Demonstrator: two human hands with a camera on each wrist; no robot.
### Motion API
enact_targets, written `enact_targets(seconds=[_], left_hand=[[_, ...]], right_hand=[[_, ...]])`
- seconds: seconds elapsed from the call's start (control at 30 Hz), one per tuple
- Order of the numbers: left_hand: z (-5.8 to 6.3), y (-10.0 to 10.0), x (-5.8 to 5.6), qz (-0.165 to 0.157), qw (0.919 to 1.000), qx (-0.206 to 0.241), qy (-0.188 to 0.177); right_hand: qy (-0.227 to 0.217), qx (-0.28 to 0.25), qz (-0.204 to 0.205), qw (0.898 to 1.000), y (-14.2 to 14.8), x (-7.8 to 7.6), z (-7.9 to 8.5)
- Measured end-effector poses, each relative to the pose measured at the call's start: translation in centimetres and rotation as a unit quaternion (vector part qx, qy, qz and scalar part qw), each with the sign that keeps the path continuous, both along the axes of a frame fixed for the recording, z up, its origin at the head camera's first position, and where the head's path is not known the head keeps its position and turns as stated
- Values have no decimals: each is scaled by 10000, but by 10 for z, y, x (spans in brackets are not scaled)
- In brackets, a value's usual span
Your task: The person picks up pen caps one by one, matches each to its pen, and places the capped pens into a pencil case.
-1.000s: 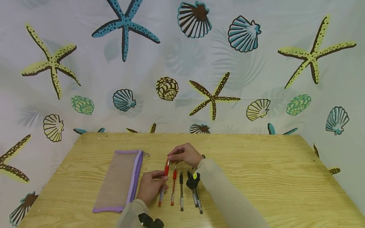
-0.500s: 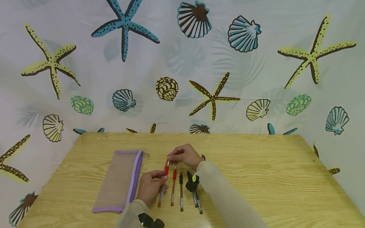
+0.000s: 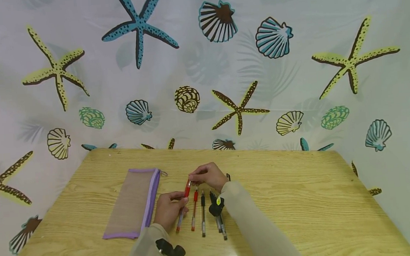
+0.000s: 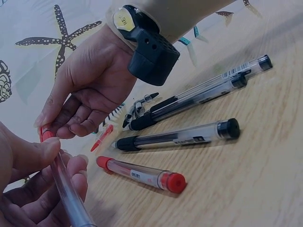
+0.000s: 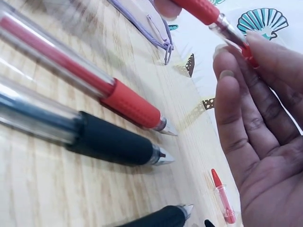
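Note:
My left hand (image 3: 169,209) grips a red gel pen (image 3: 187,190) by its barrel, thumb on top, tip pointing away from me. At the tip my right hand (image 3: 210,175) pinches a small red piece (image 5: 249,56) between thumb and fingers; these hide most of it, so I cannot tell its kind. Bare metal shows between that piece and the red grip in the right wrist view. Beside the hands another red pen (image 4: 142,175) lies uncapped on the table, then a black pen (image 4: 184,137), then two more black pens (image 4: 163,111) close together.
Left of the hands lies a flat mesh pouch (image 3: 131,202) with purple edging and a zip. Behind the pens lie a clear cap with a red clip (image 5: 222,196) and some black-clipped caps (image 4: 139,109). A shell-patterned curtain (image 3: 185,65) borders the wooden table (image 3: 304,200).
Both hands stay on the red pen in nearly the same pose. My right forearm has lowered slightly, showing more of a black cap behind it.

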State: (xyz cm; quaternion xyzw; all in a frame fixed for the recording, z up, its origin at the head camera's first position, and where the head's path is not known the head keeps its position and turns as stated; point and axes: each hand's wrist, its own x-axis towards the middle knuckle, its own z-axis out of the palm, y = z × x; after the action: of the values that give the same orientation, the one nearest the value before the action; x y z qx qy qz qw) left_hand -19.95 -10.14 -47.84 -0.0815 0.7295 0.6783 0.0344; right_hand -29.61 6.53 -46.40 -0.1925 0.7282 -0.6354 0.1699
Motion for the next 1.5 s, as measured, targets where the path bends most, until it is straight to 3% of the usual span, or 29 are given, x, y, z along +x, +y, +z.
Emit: enact_targets(seconds=[0.47, 1.1, 1.5], left_hand=[[-6, 2, 0, 163, 9998, -81, 16], [-5, 5, -1, 369, 9993, -51, -80], [-4, 3, -2, 301, 9995, 35, 34]], right_hand=[[-406, -410, 25, 9983, -3, 2, -5], [-386, -256, -29, 9989, -4, 3, -4], [-115, -151, 200, 9996, -4, 13, 21]])
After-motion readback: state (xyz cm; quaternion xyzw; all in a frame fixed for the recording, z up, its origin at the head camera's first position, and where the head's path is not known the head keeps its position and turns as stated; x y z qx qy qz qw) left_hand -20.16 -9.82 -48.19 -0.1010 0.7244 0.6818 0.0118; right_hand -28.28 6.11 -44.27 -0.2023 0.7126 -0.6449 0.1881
